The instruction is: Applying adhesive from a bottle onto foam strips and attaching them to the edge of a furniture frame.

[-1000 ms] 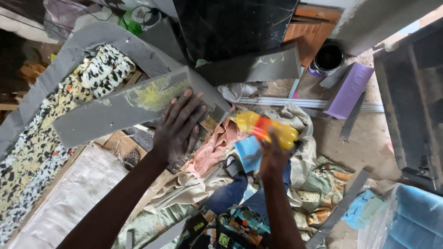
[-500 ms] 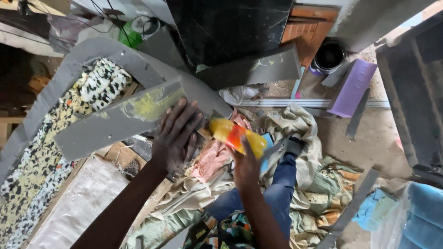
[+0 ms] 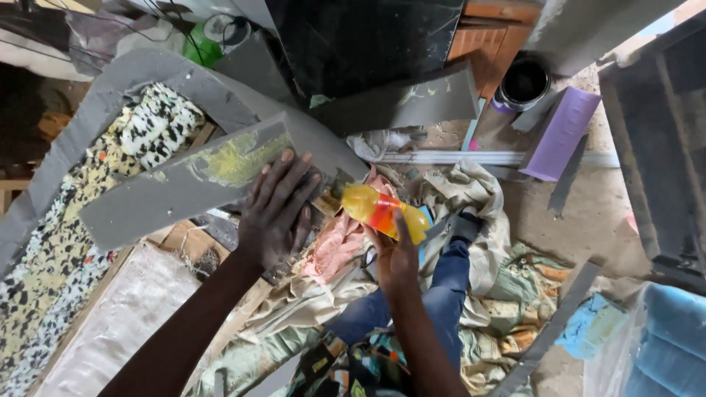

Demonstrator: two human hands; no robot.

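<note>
Your left hand [image 3: 276,213] presses flat on the grey foam strip [image 3: 198,184]; your right hand [image 3: 393,254] fingers grip the yellow glue bottle [image 3: 382,212], which could drip onto the cloth below.

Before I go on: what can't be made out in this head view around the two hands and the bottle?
- Yellow-orange plastic bottle: its lower end is hidden behind the right hand; the nozzle is too small to tell.
- Grey foam strip with a yellow smear: its right end is covered by the left hand.
- What lies under the foam strip: hidden by it.
- Black round tin: too dark to see its contents.
</note>
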